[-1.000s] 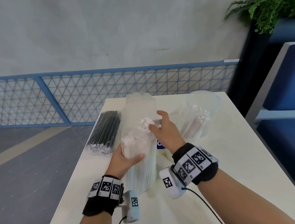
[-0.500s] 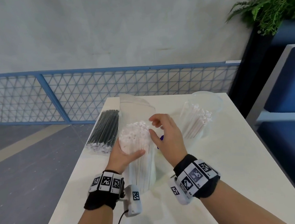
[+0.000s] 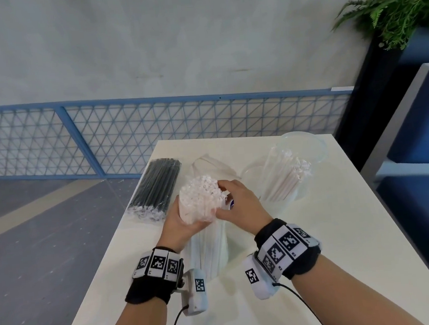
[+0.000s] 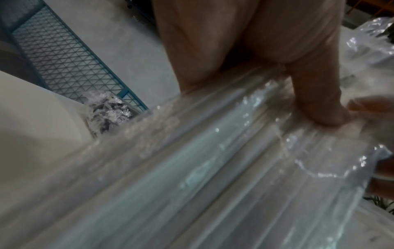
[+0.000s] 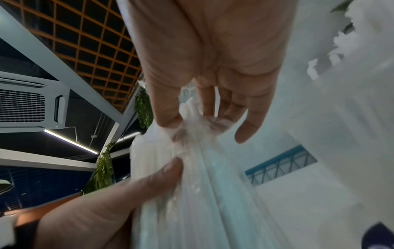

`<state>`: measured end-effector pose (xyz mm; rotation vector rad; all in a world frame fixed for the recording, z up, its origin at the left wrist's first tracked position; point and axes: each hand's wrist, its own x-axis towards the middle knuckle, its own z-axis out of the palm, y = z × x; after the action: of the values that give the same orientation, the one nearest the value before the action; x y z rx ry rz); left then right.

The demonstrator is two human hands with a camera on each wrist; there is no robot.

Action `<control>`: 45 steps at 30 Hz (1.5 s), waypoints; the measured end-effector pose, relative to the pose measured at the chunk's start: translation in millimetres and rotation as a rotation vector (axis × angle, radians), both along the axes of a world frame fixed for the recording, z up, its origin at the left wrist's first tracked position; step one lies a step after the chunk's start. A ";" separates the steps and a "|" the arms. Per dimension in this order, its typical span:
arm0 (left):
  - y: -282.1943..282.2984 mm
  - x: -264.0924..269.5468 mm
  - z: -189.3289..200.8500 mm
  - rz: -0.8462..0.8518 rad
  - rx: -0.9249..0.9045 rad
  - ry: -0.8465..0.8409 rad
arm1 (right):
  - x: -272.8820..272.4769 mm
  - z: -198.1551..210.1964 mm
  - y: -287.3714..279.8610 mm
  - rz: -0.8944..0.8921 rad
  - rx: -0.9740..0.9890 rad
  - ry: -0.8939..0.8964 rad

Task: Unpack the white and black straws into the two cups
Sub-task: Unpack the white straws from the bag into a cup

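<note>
My left hand [image 3: 184, 219] grips a clear-wrapped bundle of white straws [image 3: 202, 197] and holds it upright on the table; its thumb [image 4: 315, 104] presses the wrap [image 4: 213, 168]. At the bundle's open top, my right hand [image 3: 237, 201] pinches straw ends between thumb and fingers [image 5: 168, 118]. A clear cup [image 3: 308, 149] at the right holds several white straws [image 3: 287, 179]. Behind the bundle there is a second clear cup [image 3: 208, 163], partly hidden. A sealed pack of black straws [image 3: 156, 188] lies to the left, and its end [image 4: 106, 111] shows in the left wrist view.
The white table [image 3: 345, 241] ends close on the left beside the black pack. Beyond it, a blue mesh fence [image 3: 128, 133] runs along the wall. At the right are a potted fern [image 3: 397, 9] and a blue seat [image 3: 427, 143].
My right hand lifted off the straw tops, then came back and now pinches them at the bundle's right side. My left hand keeps its grip on the upright bundle.
</note>
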<state>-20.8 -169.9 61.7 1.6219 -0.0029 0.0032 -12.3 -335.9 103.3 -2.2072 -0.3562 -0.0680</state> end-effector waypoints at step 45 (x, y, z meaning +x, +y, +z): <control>-9.0 9.6 -16.2 -0.029 0.246 -0.020 | -2.3 40.2 -9.6 -0.338 0.786 -0.061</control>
<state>-11.2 -178.9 45.5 1.8673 -0.0438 -0.0028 -14.6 -345.5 143.5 -1.4622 0.0280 -0.3915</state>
